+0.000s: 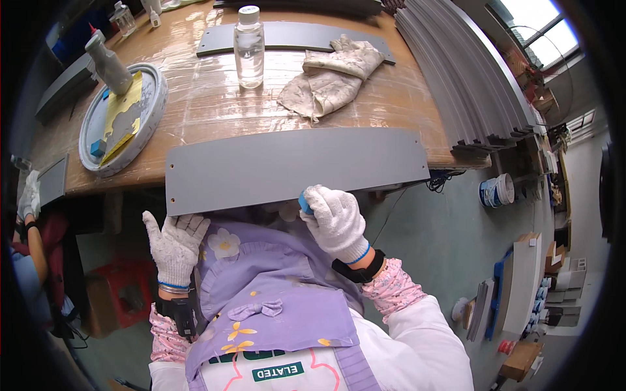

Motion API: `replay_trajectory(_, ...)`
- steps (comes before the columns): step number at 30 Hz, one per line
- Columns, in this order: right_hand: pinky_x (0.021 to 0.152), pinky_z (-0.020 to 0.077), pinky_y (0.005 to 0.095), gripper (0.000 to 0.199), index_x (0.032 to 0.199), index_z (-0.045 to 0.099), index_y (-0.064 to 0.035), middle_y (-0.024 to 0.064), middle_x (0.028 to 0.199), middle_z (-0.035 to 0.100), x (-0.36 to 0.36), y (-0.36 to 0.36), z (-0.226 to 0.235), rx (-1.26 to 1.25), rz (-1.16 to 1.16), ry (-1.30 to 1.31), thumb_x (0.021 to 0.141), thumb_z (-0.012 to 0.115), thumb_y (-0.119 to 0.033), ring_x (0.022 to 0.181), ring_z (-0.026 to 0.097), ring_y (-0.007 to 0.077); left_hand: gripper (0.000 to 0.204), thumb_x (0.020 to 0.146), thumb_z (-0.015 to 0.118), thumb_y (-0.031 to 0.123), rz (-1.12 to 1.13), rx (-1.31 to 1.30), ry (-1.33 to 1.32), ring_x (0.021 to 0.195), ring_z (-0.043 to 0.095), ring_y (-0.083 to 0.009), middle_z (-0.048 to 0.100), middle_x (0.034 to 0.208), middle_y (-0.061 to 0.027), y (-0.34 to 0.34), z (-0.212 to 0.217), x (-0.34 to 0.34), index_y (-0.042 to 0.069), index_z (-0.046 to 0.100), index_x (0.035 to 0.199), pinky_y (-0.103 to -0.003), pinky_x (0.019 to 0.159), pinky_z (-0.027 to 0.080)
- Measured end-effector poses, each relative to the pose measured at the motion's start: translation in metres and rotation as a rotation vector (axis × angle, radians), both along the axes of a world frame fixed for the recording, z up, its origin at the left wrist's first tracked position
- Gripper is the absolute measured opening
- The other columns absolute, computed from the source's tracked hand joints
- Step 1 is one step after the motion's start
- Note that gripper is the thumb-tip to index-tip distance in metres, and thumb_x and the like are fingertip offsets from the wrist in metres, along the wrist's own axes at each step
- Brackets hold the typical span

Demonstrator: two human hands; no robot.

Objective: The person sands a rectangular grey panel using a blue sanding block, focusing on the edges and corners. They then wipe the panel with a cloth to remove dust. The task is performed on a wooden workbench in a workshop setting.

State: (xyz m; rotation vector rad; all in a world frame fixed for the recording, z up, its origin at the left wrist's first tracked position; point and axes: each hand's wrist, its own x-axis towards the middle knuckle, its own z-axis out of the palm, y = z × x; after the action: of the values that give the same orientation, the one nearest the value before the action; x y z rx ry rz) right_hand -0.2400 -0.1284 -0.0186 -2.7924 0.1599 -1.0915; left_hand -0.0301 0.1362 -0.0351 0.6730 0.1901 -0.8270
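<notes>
A long grey panel (297, 163) with small holes at its ends lies across the table's near edge, in front of me. My left hand (175, 246), in a white knit glove, is at its near left corner, fingers spread and fingertips at the edge. My right hand (334, 221), also gloved, grips a small blue block (305, 202) against the near edge, right of the middle. The glove hides most of the block. Beyond the panel stand a clear bottle of liquid (249, 55) with a white cap and a crumpled, stained cloth (332, 77).
A round white lid (158, 107) at the left holds a yellow sheet, blue blocks and a grey-smeared squeeze bottle (109, 65). Another grey panel (287, 37) lies under the cloth. Grey panels (466, 72) are stacked at right. A co-worker's gloved hand (29, 195) shows at far left.
</notes>
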Motion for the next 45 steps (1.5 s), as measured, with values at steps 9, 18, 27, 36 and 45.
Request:
replay_trajectory(9,0.093,0.0487,0.0475,0.047,0.128,0.056,-0.001,0.0171,0.118,0.062,-0.148,-0.146,-0.022,-0.135,-0.666,-0.016,0.087,0.074,-0.015,0.105,0.06,0.0369,0.072,0.093,0.051,0.072,0.021,0.052,0.024,0.108,0.066,-0.0305,0.071,0.11,-0.0125,-0.009,0.006,-0.003,0.007,0.061,0.123,-0.051,0.102,0.049)
replay_trajectory(18,0.094,0.0497,0.0318,0.044,0.137,0.055,-0.0008,0.0095,0.121,0.064,-0.104,-0.156,0.029,0.702,-0.686,-0.141,0.097,0.067,-0.016,0.106,0.061,0.0184,0.078,0.094,0.042,0.075,0.012,-0.117,0.036,0.11,0.065,-0.0357,0.07,0.114,-0.0192,0.002,-0.009,0.001,0.005,0.06,0.124,-0.055,0.104,0.047)
replay_trajectory(27,0.093,0.0517,0.0279,0.044,0.135,0.058,0.0002,0.0065,0.118,0.065,0.113,0.007,0.12,1.055,0.114,0.444,0.093,0.068,-0.007,0.102,0.063,0.0134,0.092,0.093,0.029,0.081,0.002,-0.37,0.177,0.11,0.065,-0.0401,0.066,0.121,-0.0217,0.009,-0.031,0.001,0.002,0.058,0.13,-0.058,0.103,0.047)
replay_trajectory(36,0.093,0.0533,0.0373,0.045,0.131,0.062,-0.008,0.017,0.12,0.068,0.261,0.059,0.082,0.37,0.296,0.568,0.089,0.07,-0.021,0.107,0.068,0.0307,0.093,0.093,0.026,0.081,-0.069,-0.626,0.241,0.109,0.066,-0.0398,0.064,0.124,-0.0217,0.008,-0.048,-0.002,0.003,0.052,0.138,-0.056,0.102,0.049)
replay_trajectory(45,0.097,0.049,0.0453,0.048,0.131,0.06,-0.0042,0.0186,0.12,0.065,0.281,0.08,0.064,0.085,0.458,0.699,0.086,0.069,-0.017,0.113,0.061,0.0383,0.096,0.09,0.031,0.084,-0.12,-0.618,0.284,0.111,0.066,-0.0362,0.065,0.123,-0.0185,0.013,-0.052,-0.003,0.004,0.052,0.137,-0.051,0.098,0.052)
